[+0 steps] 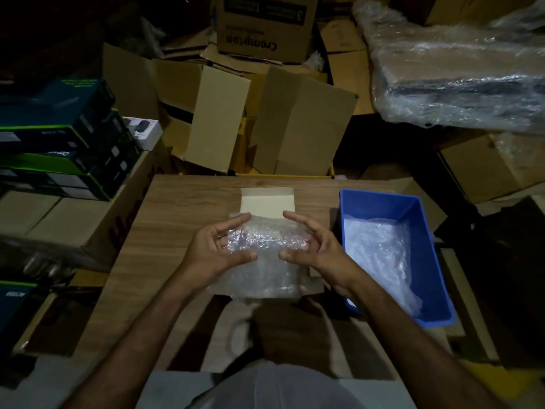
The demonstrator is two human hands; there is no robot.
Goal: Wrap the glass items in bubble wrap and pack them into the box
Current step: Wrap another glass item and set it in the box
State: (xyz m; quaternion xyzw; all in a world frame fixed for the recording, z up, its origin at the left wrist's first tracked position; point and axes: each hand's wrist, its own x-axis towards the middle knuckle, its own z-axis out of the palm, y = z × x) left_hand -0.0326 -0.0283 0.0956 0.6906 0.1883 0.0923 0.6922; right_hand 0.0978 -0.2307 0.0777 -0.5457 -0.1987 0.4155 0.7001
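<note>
Hands: our left hand (pixel 219 249) and right hand (pixel 312 246) curl round the bubble wrap bundle (pixel 259 246) above the box (pixel 267 202).
Risk: we judge wrap may unroll, the glass slipping onto the counter (pixel 177 208).
Bin (pixel 424 231): 3 o'clock.

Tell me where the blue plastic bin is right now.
The blue plastic bin sits on the wooden table at its right side, just beyond the right hand.

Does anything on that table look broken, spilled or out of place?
Nothing stands out. Both hands, left hand and right hand, hold a bubble-wrapped bundle over a small open box. The blue bin holds only crumpled wrap. Any glass is hidden inside the wrap.
</note>
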